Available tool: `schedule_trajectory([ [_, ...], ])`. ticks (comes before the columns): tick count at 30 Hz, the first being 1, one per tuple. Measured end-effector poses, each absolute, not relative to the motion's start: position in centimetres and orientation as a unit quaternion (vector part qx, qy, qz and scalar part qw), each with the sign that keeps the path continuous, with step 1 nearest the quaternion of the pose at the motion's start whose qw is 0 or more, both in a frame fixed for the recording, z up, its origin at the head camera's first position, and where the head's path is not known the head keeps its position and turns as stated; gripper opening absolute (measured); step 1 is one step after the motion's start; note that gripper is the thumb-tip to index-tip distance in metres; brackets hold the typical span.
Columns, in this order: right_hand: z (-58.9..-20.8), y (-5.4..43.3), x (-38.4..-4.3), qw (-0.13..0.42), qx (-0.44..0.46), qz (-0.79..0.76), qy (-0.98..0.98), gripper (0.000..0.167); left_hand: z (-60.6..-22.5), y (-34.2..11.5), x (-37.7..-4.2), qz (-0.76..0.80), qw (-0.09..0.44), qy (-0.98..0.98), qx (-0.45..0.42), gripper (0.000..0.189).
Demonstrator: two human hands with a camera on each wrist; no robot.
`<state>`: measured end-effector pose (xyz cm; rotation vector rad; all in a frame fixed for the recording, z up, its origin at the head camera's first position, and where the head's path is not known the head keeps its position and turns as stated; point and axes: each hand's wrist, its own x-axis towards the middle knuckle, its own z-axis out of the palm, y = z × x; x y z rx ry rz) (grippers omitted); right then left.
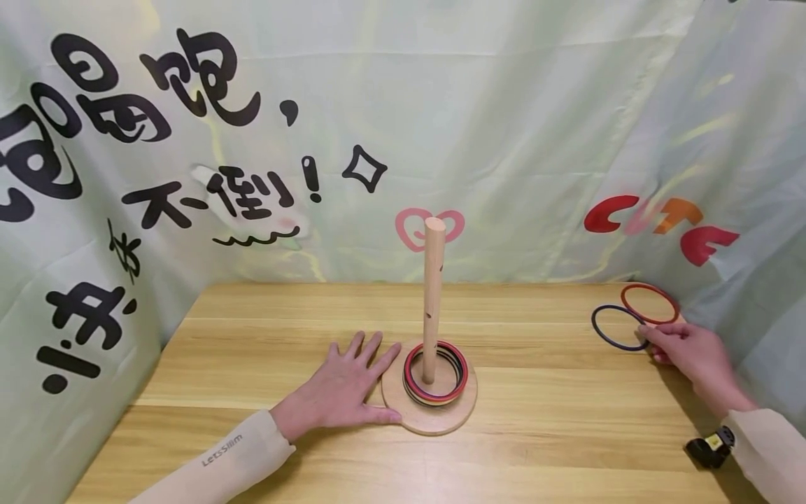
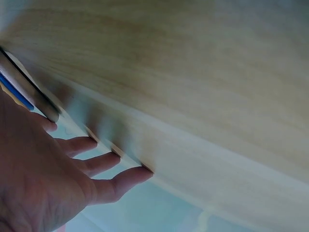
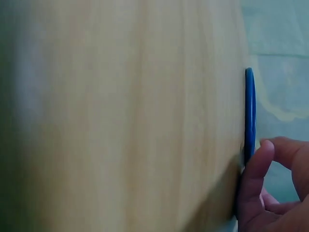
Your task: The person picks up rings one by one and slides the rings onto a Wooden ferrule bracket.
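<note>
At the table's far right, my right hand (image 1: 695,360) pinches the near right edge of a dark blue ring (image 3: 250,111) between thumb and fingers. The ring lies low against the tabletop. Just behind it a red ring (image 1: 676,309) lies flat, its near edge close to my fingers. My left hand (image 1: 346,388) rests palm down with fingers spread, thumb and index finger at the left rim of a round wooden base (image 1: 434,424). From that base rises an upright wooden peg (image 1: 433,301). Several stacked rings (image 1: 464,374), a red one on top, encircle its foot.
The wooden table (image 1: 264,350) ends at a hanging printed cloth (image 1: 504,140) behind and at both sides. Close to the right sleeve sits a small black device with a yellow label (image 1: 711,446).
</note>
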<state>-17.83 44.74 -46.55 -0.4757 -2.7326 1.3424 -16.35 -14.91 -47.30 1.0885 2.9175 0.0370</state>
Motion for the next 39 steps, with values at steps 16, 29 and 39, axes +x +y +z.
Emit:
schedule_trajectory([
  [16,-46.0,42.9,-18.6,0.026,-0.081,0.29,-0.953,0.035,-47.2,-14.8,-16.4,0.006,0.019,0.937,0.348,0.115],
  [29,-44.8,36.2,-15.8,0.062,0.017,0.342,-0.937,0.022,-47.2,-15.0,-16.3,0.004,0.024,0.938,0.345,0.116],
  [39,-40.8,30.1,-13.2,0.055,0.082,0.419,-0.902,0.022,-47.1,-14.9,-16.3,0.005,0.015,0.937,0.349,0.116],
])
